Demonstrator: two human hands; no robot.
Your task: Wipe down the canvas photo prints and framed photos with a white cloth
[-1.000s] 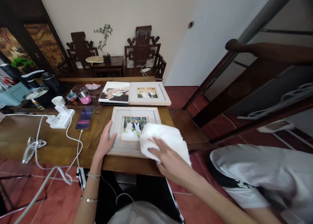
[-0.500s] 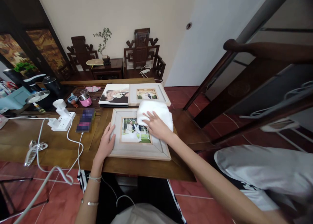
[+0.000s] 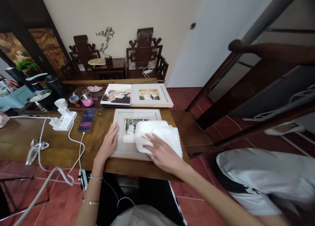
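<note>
While both hands lie flat: framed photo steadied, towel on its right half.
Picture frame (image 3: 117,121) is face up on the tabletop (image 3: 49,144) at the near edge, dead ahead of me, its long side running left-right along that edge. Left hand (image 3: 109,144) is flat, fingers loosely spread, on the frame's left rail. Right hand (image 3: 162,152) is palm down, fingers splayed, pressing the folded white towel (image 3: 159,132); no pinch, nothing gripped. Towel covers the right part of the glass and the right rail, so only the photo's left strip shows. Bare glass lies left of the right hand, between the two hands. Second frame (image 3: 150,95) and photo album (image 3: 116,94) sit further back, apart. Phone (image 3: 86,120) is off to the left.
</note>
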